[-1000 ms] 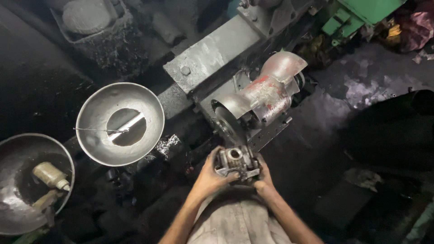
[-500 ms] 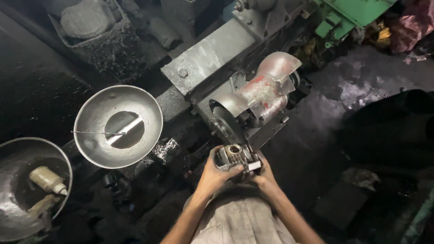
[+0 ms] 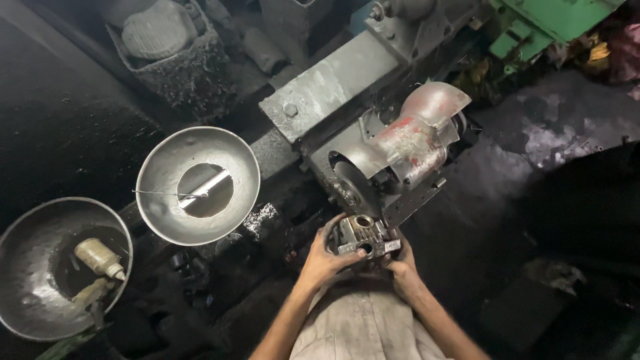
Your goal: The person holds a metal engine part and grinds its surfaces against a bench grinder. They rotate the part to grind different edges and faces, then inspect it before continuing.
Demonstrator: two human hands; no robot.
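Casting (image 3: 361, 237), grey metal with round bores, gripped between left hand (image 3: 325, 259) and right hand (image 3: 402, 269), near grinder wheel (image 3: 351, 190).

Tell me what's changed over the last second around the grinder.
Almost nothing. Both hands, left hand and right hand, keep their grip on the metal part just below the grinding wheel; no visible shift beyond slight camera drift. The two metal bowls, near bowl and far-left bowl, stayed put.
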